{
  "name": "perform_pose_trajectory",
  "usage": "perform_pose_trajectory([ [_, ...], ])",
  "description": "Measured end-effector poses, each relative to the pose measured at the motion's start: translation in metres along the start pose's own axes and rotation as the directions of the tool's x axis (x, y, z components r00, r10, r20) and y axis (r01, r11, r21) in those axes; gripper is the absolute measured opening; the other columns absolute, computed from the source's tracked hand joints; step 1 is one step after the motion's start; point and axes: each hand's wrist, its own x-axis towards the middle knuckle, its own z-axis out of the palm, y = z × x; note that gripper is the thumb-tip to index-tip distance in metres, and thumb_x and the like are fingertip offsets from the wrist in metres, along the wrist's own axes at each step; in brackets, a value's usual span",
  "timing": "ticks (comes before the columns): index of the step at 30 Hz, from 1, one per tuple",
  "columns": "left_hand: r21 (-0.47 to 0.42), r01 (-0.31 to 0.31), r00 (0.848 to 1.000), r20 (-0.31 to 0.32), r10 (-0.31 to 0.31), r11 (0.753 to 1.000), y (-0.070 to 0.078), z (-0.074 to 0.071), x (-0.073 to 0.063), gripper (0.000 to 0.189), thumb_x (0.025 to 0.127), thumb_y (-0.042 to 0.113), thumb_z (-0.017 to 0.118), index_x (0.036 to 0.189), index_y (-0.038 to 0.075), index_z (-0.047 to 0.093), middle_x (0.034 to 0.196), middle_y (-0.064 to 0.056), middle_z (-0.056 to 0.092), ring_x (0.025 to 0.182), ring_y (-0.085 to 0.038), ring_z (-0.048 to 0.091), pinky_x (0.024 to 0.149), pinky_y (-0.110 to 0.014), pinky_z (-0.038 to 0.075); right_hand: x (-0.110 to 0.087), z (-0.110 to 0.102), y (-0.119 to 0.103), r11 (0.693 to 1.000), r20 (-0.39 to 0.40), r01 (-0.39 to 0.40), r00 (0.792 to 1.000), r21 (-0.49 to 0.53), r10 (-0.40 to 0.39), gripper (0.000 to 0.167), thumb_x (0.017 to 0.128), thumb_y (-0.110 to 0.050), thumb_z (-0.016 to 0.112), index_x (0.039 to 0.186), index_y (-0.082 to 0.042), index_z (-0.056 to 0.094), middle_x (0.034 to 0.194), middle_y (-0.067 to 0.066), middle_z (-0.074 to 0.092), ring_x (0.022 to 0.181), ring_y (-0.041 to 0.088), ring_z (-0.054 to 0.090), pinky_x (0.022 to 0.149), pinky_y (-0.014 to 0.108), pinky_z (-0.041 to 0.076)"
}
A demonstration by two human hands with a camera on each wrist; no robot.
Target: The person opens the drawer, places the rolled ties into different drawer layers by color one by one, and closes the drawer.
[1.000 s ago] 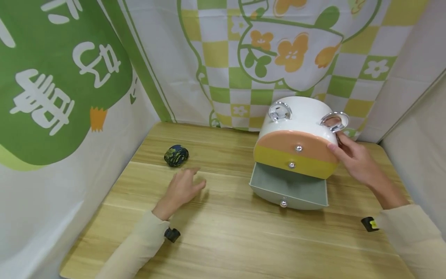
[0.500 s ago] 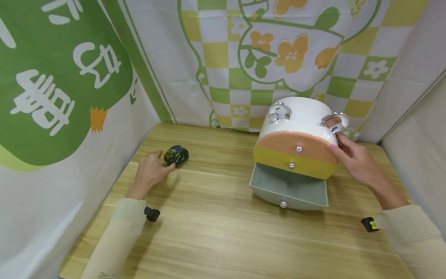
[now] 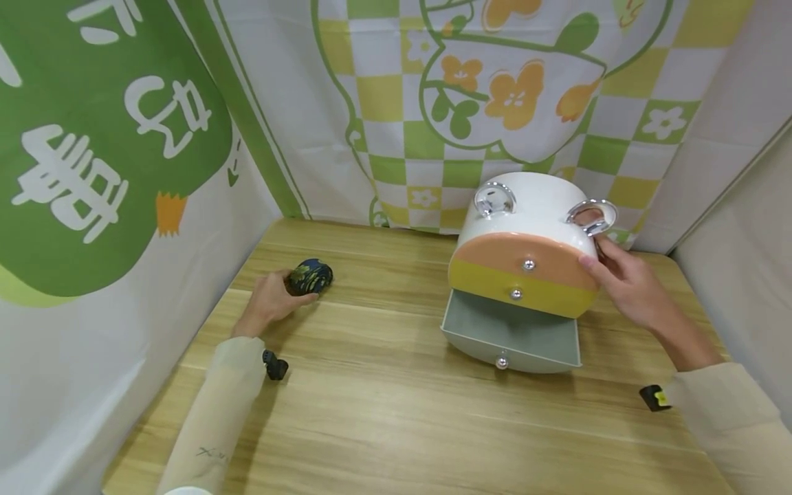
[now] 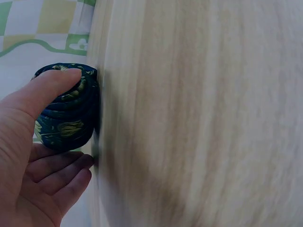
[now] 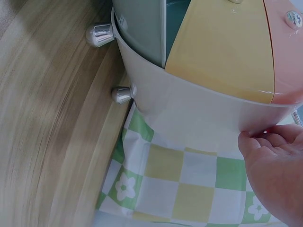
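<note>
A rolled-up necktie (image 3: 311, 277), dark blue with a yellow-green flower pattern, sits on the wooden table at the left. My left hand (image 3: 272, 299) is around it from the left: the thumb lies across its coiled face in the left wrist view, and the fingers (image 4: 61, 172) are below and behind, partly hidden. At the right stands a small rounded drawer cabinet (image 3: 537, 206), white with orange, yellow and grey-green drawers. Its bottom drawer (image 3: 510, 330) is pulled out and bare inside. My right hand (image 3: 634, 289) holds the cabinet's upper right side, thumb near the front edge, below a chrome ring.
The wooden table (image 3: 371, 412) runs between the hands. A patterned cloth (image 3: 427, 137) hangs directly behind the cabinet, and a green-and-white cloth (image 3: 124, 172) covers the left side. Silver feet (image 5: 121, 94) lift the cabinet off the tabletop.
My left hand has swung left and forward from in front of the necktie to close around it. The right hand and the cabinet have stayed in place.
</note>
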Motion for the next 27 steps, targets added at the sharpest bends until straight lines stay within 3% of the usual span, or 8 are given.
perform_pose_trajectory([
  [9,-0.033,0.011,1.000,0.002,-0.011,0.999,-0.0034,0.0033,0.0013,0.089,0.089,0.047,0.080,0.148,-0.012,0.050,0.143,-0.036,0.059,0.136,-0.053,0.054,0.114,-0.062,0.044,0.0014,0.0001,0.0003,1.000,0.001,0.010,1.000,0.001,-0.010,0.068,0.111,-0.031,0.053,0.168,-0.009,0.021,0.168,0.028,0.028,0.145,0.056,0.040,0.092,-0.006,0.032],
  [22,-0.093,0.000,0.998,-0.065,-0.007,0.996,-0.0014,0.0054,0.0004,0.072,0.087,0.034,0.085,0.137,-0.012,0.060,0.131,-0.035,0.067,0.124,-0.050,0.064,0.107,-0.061,0.050,0.0009,0.0004,-0.0008,1.000,-0.004,0.009,1.000,-0.007,-0.009,0.068,0.111,-0.032,0.052,0.167,-0.008,0.021,0.169,0.028,0.028,0.144,0.056,0.040,0.092,-0.007,0.031],
  [27,-0.075,-0.008,0.997,-0.081,0.002,0.997,-0.0006,0.0033,0.0004,0.066,0.088,0.032,0.085,0.133,-0.012,0.064,0.129,-0.035,0.068,0.122,-0.050,0.064,0.105,-0.061,0.051,0.0000,0.0000,-0.0016,1.000,0.000,0.008,1.000,-0.010,-0.008,0.069,0.111,-0.032,0.052,0.167,-0.008,0.021,0.168,0.028,0.028,0.145,0.056,0.040,0.092,-0.007,0.031],
])
